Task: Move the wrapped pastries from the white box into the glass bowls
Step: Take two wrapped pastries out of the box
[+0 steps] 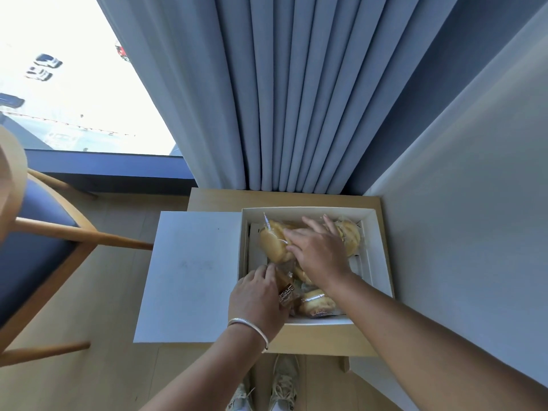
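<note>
An open white box (381,256) sits on a small wooden table (213,200), with several wrapped golden pastries inside. My right hand (318,250) lies flat over the big pastries (274,241) at the far side, fingers spread on the wrappers. At the box's near left corner, my left hand (258,301), a silver bracelet on its wrist, closes its fingers on a brown-labelled wrapped pastry (285,287). Another wrapped pastry (315,304) lies near the front wall. No glass bowls are in view.
The box's white lid (189,274) lies flat to the left, overhanging the table. A wooden chair with a blue seat (38,247) stands at the left. Blue curtains (296,99) hang behind the table, and a white wall (459,232) runs along the right. My shoes (281,384) show below.
</note>
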